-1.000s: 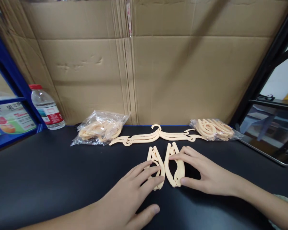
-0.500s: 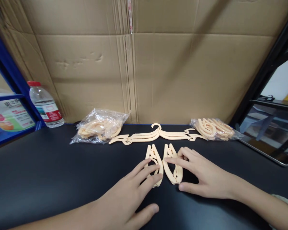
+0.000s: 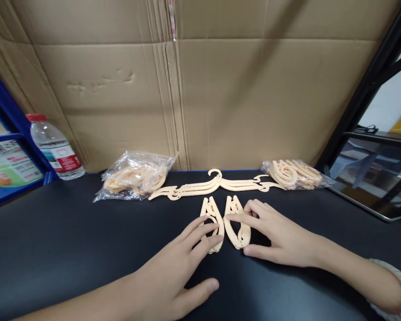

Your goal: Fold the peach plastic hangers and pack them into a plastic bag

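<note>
Two cream plastic folding hangers lie folded side by side on the black table. My left hand (image 3: pixel 177 263) rests its spread fingertips on the left folded hanger (image 3: pixel 217 208), thumb held apart from it. Across the right folded hanger (image 3: pixel 232 234) stretches the index finger of my right hand (image 3: pixel 272 232). That hand's thumb is at the hanger's lower right corner, and its other fingers bend at the right side. Neither hanger is lifted. Just beyond them lies an unfolded hanger (image 3: pixel 200 188) of the same cream colour, its hook pointing away from me.
Clear plastic bags of cream hangers lie at the back left (image 3: pixel 133 176) and back right (image 3: pixel 294 174). A water bottle (image 3: pixel 58 149) with a red cap stands by a blue rack (image 3: pixel 18 136). Cardboard (image 3: pixel 254 98) walls the back; a black metal frame (image 3: pixel 364 98) rises at right.
The view has shifted slightly, so everything sits a little further left and higher. Both hands stay on the folded hangers in much the same pose.
</note>
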Available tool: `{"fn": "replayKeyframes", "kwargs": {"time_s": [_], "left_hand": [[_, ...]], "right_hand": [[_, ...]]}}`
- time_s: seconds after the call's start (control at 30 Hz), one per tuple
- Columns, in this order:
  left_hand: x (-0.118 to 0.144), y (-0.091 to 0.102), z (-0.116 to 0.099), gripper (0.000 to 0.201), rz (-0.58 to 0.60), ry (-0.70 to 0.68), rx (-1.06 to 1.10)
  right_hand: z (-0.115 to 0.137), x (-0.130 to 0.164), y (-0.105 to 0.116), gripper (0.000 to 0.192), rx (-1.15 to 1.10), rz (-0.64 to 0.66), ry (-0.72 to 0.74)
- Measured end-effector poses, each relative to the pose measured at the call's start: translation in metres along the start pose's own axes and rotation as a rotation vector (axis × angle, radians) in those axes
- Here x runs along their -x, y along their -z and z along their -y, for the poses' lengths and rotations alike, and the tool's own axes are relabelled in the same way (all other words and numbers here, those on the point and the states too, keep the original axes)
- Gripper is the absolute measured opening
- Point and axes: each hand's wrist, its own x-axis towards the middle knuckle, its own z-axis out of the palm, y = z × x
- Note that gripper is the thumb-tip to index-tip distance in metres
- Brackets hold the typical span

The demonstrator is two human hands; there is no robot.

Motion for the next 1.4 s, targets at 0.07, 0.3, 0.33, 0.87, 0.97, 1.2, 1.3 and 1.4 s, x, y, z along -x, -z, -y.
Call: {"fn": "replayKeyframes", "kwargs": {"time_s": [0.07, 0.3, 0.33, 0.87, 0.97, 1.2, 1.3, 1.4], "left_hand": [[0.000, -0.001, 0.000, 0.061, -0.009, -0.001, 0.007], [-0.005, 0.005, 0.003, 0.047, -0.234, -0.040, 0.069], [-0.007, 0.007, 0.006, 0.041, -0.279, -0.030, 0.093], [-0.019, 0.015, 0.034, 0.020, -0.432, 0.324, 0.472], [-0.018, 0.015, 0.033, 0.020, -0.427, 0.325, 0.451], [-0.020, 0.016, 0.032, 0.020, -0.413, 0.319, 0.427], [-0.021, 0.017, 0.032, 0.020, -0.413, 0.316, 0.415], [-0.020, 0.017, 0.032, 0.019, -0.415, 0.316, 0.406]], "right_hand": [[0.000, 0.001, 0.001, 0.063, 0.000, -0.003, 0.009], [-0.003, 0.002, 0.007, 0.046, -0.101, -0.099, -0.014], [-0.005, 0.001, 0.007, 0.037, -0.129, -0.149, -0.026], [-0.036, -0.007, 0.006, 0.015, -0.317, -0.371, -0.338], [-0.036, -0.007, 0.007, 0.016, -0.343, -0.368, -0.355], [-0.038, -0.009, 0.008, 0.016, -0.366, -0.403, -0.390], [-0.040, -0.009, 0.006, 0.017, -0.364, -0.383, -0.410], [-0.042, -0.009, 0.005, 0.017, -0.395, -0.365, -0.428]]}}
